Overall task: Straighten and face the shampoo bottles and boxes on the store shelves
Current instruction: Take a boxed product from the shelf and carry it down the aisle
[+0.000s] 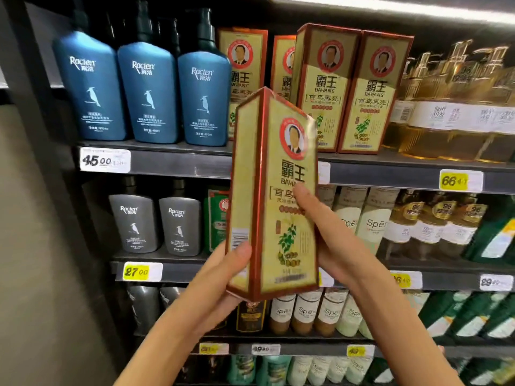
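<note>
Left hand (223, 274) and right hand (334, 246) clasp one box (281, 168) low down. It stands nearly upright, printed front facing near.

The nearest box (278, 190) is pale yellow with red-brown edges. It has a red ring near its top, black lettering, and a green leafy sprig above brown lumps. The shelf boxes (370, 90) share that yellow-and-red pattern. The blue bottles (147, 93) have dark caps, white lettering and a white bird, and the grey bottles (156, 224) show the same white bird. The amber bottles (446, 135) wear white label bands. A white price tag (105, 160) and a yellow price tag (136, 271) sit on dark grey shelf edges (181, 165).
</note>
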